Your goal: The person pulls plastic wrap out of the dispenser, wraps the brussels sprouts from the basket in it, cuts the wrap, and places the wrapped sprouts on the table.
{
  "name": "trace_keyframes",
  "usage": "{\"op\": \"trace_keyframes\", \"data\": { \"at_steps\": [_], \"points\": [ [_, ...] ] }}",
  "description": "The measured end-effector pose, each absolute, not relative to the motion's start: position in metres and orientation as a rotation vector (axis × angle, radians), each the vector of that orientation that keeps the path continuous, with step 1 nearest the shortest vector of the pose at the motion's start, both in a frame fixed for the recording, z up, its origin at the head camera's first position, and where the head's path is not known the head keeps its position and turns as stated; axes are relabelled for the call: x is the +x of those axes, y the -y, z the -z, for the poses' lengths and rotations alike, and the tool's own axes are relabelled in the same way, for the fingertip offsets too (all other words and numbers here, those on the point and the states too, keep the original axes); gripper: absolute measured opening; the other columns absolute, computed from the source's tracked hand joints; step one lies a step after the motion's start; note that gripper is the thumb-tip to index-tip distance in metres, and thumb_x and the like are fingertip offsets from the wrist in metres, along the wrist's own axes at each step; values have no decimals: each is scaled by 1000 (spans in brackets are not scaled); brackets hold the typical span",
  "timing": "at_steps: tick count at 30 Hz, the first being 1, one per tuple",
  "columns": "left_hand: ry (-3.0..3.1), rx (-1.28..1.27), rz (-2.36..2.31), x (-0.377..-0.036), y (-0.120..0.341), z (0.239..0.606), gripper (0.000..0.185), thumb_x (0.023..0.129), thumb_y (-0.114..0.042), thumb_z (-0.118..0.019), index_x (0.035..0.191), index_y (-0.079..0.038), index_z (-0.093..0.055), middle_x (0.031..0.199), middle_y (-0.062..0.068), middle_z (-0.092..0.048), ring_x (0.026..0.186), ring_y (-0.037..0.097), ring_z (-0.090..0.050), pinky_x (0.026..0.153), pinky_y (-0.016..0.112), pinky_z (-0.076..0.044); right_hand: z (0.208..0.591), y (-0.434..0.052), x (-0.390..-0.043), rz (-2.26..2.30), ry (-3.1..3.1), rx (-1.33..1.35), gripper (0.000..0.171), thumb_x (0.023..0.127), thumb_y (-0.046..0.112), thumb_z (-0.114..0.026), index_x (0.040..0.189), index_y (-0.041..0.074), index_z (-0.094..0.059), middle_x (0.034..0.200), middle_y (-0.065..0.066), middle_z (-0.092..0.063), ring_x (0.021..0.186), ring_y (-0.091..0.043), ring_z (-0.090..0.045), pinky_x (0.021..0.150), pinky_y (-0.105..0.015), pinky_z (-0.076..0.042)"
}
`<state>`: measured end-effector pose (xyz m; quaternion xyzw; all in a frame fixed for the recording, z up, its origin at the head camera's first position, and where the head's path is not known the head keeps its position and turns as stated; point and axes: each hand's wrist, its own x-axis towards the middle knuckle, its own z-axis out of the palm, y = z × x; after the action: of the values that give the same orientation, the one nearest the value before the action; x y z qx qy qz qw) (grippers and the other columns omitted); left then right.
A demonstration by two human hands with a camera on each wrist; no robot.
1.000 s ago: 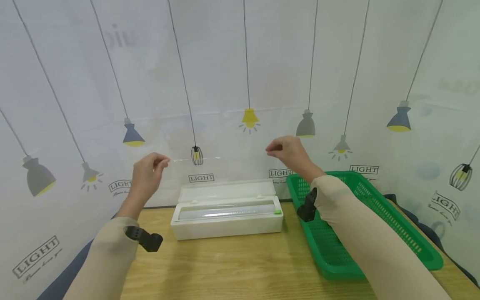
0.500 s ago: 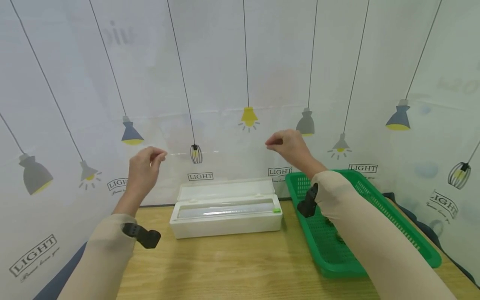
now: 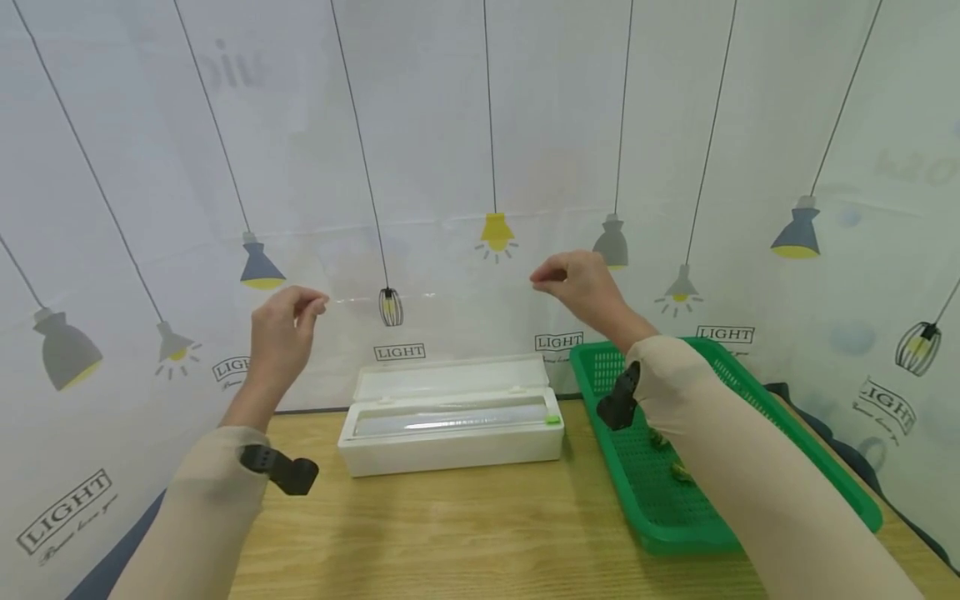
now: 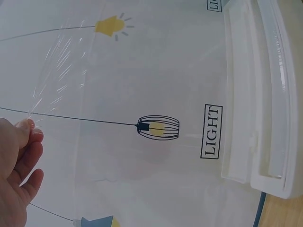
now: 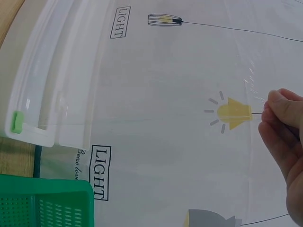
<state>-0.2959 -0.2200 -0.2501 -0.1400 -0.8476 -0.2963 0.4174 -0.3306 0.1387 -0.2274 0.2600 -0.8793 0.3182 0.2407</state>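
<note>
A thin sheet of clear cling film (image 4: 59, 71) is stretched in the air between both hands. Thumb and fingertips of my left hand (image 3: 281, 337) pinch one end of it, where creases and glints show in the left wrist view. At the other end my right hand (image 3: 588, 287) pinches the film between thumb and fingers, higher up and to the right. Below them, on the table, a white cling film dispenser (image 3: 450, 454) stands with its lid (image 3: 450, 383) raised. Inside lies a roll of film (image 3: 450, 418), and a green cutter slider (image 3: 552, 420) sits at the right end.
To the right of the dispenser, a green plastic basket (image 3: 637, 500) holds small green vegetables (image 3: 681, 472), partly hidden under the right sleeve (image 3: 712, 425). A white wall sheet (image 3: 480, 125) printed with lamps rises behind the wooden table (image 3: 450, 533).
Both hands have risen a little while pinching the film, and the left has drifted slightly left. The right forearm's shift uncovers more of the vegetables in the basket.
</note>
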Motion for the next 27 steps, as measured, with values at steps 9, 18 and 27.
{"op": "trace_keyframes", "data": {
  "at_steps": [9,18,27],
  "points": [
    [2136,-367,709,-296,221,247,8,89,0,-56,93,6,-60,86,18,-62,76,27,-57,66,34,-44,222,-141,-330,-854,2393,727,9,82,2,-66,91,2,-70,90,-11,-68,80,-20,-63,70,-32,-52],
    [2157,-363,701,-294,221,244,9,90,-1,-55,94,5,-60,87,18,-62,76,26,-56,66,33,-43,219,-142,-331,-858,2370,738,9,81,2,-67,89,2,-70,89,-11,-68,79,-20,-64,70,-32,-52],
    [2169,-370,700,-292,221,240,10,90,-1,-54,95,4,-61,87,17,-62,76,25,-56,65,31,-42,218,-143,-332,-864,2354,749,8,81,1,-67,89,2,-70,88,-12,-68,79,-20,-64,69,-32,-52]
  ]
}}
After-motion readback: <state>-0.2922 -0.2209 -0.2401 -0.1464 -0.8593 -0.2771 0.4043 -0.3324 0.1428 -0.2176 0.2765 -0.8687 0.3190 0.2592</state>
